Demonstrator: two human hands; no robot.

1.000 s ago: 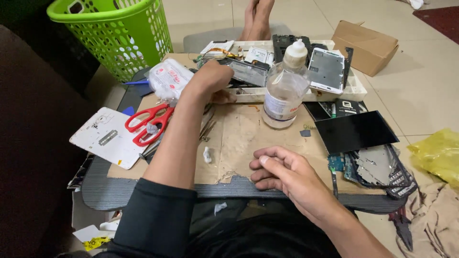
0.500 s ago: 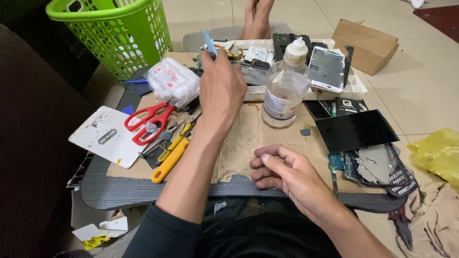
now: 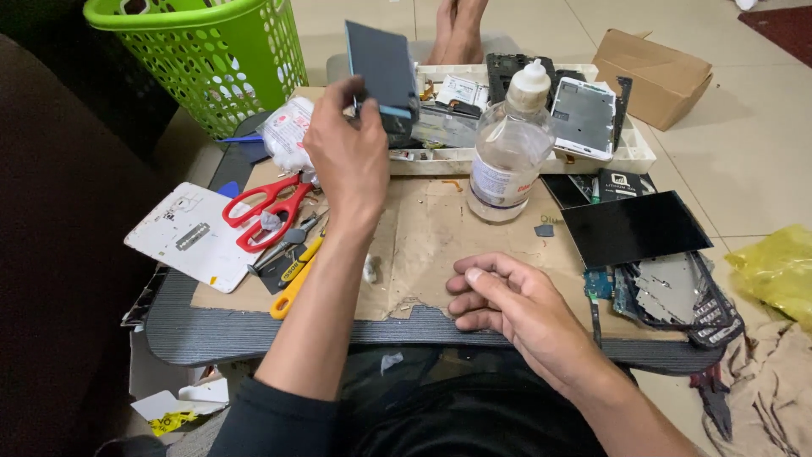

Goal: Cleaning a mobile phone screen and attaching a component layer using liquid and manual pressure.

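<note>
My left hand (image 3: 347, 156) grips a flat dark rectangular phone panel (image 3: 382, 68); my right hand (image 3: 516, 309) rests loosely curled, holding nothing, on the worktop (image 3: 220, 326).

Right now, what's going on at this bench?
A person sits at a low table strewn with phone parts. The left hand holds a dark phone up above the parts tray. The right hand rests loosely closed on the cardboard mat, holding nothing visible. A clear bottle and red scissors stand nearby.
</note>
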